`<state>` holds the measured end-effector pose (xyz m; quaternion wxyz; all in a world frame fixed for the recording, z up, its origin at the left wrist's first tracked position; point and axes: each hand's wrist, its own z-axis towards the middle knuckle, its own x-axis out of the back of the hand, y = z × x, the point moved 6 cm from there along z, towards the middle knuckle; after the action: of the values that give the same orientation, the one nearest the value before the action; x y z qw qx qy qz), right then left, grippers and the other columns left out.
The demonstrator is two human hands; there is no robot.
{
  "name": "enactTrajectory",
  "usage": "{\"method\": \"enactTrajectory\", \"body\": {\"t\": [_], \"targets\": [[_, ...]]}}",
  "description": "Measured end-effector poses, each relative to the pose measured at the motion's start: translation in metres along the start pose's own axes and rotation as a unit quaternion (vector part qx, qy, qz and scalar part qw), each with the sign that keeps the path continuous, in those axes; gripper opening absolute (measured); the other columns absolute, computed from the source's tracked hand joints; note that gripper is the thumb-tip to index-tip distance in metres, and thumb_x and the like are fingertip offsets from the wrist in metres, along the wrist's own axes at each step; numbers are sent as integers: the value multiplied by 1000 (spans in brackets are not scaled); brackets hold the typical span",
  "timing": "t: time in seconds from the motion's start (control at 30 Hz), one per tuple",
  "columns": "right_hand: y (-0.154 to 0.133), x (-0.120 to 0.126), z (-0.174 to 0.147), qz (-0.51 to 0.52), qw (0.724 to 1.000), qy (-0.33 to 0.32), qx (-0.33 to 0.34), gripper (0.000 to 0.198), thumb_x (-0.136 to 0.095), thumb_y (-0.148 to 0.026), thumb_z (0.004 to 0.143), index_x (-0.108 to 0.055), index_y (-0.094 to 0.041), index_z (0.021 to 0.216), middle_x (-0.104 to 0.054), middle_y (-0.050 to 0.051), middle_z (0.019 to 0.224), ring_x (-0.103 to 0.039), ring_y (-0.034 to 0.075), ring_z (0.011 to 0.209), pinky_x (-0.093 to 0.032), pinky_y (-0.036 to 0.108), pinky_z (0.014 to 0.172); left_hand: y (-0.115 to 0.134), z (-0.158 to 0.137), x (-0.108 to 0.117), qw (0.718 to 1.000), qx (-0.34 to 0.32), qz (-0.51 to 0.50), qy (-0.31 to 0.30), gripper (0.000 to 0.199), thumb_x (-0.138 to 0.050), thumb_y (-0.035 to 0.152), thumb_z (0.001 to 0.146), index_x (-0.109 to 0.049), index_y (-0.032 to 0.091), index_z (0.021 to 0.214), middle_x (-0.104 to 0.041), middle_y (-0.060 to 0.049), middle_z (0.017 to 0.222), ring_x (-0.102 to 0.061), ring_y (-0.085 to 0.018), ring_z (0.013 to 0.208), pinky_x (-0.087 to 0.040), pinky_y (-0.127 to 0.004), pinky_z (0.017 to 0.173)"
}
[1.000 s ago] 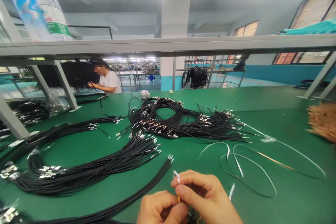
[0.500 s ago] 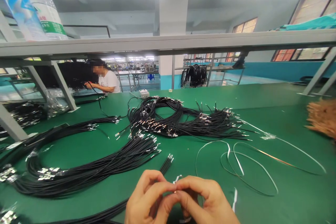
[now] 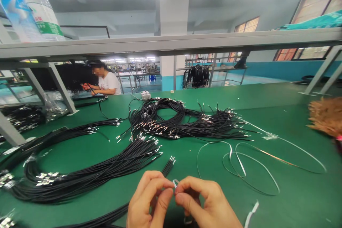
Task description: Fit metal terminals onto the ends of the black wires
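Close to the table's front edge, my left hand (image 3: 151, 199) and my right hand (image 3: 207, 199) meet fingertip to fingertip. A small loop of thin white strip (image 3: 175, 183) stands up between them, pinched by thumb and forefinger on each side. Most of the strip is hidden by my fingers. Beyond my right wrist another piece of white strip (image 3: 251, 214) shows; whether the two are joined I cannot tell. Just past my left hand lies a black cable bundle (image 3: 169, 165) with silvery ends, partly covered by it.
Black cables (image 3: 93, 172) with metal tips curve across the left of the green table (image 3: 299, 121). A coiled heap (image 3: 173, 121) lies mid-table. Loose white strip (image 3: 267, 164) loops at right. A shelf beam (image 3: 171, 44) crosses above; a person (image 3: 108, 82) works behind.
My fingertips have drawn slightly apart, and the strip between them now forms a small loop. The strip piece by my right wrist has shifted right and down.
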<state>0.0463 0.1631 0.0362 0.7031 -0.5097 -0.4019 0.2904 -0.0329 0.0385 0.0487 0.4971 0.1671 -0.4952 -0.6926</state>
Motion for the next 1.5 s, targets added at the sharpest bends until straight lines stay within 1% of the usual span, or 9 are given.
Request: {"method": "enactTrajectory", "body": {"t": [0.17,0.27,0.43,0.57,0.73,0.87,1.17,1.3,1.5], "targets": [[2,25,9,57,995,81,19,16,-65,-26,76,-66,-20,61,-70,2,87,-59,12,55,-45,24,55,-26,11,8,978,76,183,-64,18,-51,33,92,-66,26,100,-65,-2,99,-62,-20,82,-50,-28,70],[11,43,17,120,987,98,-41,18,-68,-35,77,-68,-18,69,-71,2,65,-54,11,43,-41,23,47,-46,11,4,925,102,332,-152,30,-49,20,90,-60,22,118,-64,-7,113,-61,-24,100,-49,-34,85],[16,58,26,181,978,91,-58,24,-73,-38,74,-66,-16,72,-72,3,63,-64,15,55,-44,24,51,-51,5,1,885,116,403,-201,33,-40,1,84,-66,20,91,-68,-5,88,-65,-23,85,-48,-33,74],[19,56,27,205,973,80,-70,27,-72,-28,74,-67,-14,96,-72,1,61,-67,17,56,-46,27,55,-33,4,-5,867,102,425,-241,31,-44,-1,80,-67,21,82,-69,-4,83,-66,-24,81,-46,-33,70],[20,53,28,224,970,71,-65,15,-72,-28,74,-69,-14,78,-72,1,60,-65,15,54,-46,27,55,-27,20,-42,875,58,415,-241,21,-52,9,85,-67,20,95,-68,-6,98,-63,-25,97,-46,-32,80],[22,55,31,233,968,75,-56,13,-77,-24,69,-67,-15,69,-70,-1,58,-64,14,55,-46,26,57,-35,29,-62,891,48,396,-217,22,-49,4,85,-66,18,81,-67,-7,88,-63,-25,87,-46,-33,74],[16,18,22,260,964,10,-61,13,-84,-26,58,-78,-16,64,-64,-3,51,-54,12,49,-40,23,49,-23,9,-23,962,71,203,-166,22,-55,36,89,-70,21,82,-66,1,67,-60,-17,60,-45,-23,56],[9,8,20,260,965,2,-41,10,-83,-24,58,-77,-17,54,-60,-3,48,-48,11,49,-39,23,50,-13,0,-20,981,-27,138,-133,29,-52,37,94,-73,24,79,-67,0,68,-60,-15,60,-44,-22,58],[14,2,17,252,967,18,-26,8,-82,-21,60,-76,-19,56,-66,-2,53,-53,12,53,-41,23,54,-9,-2,-14,973,-118,181,-77,40,-51,43,95,-74,21,70,-58,2,54,-52,-12,47,-37,-22,46]]}}
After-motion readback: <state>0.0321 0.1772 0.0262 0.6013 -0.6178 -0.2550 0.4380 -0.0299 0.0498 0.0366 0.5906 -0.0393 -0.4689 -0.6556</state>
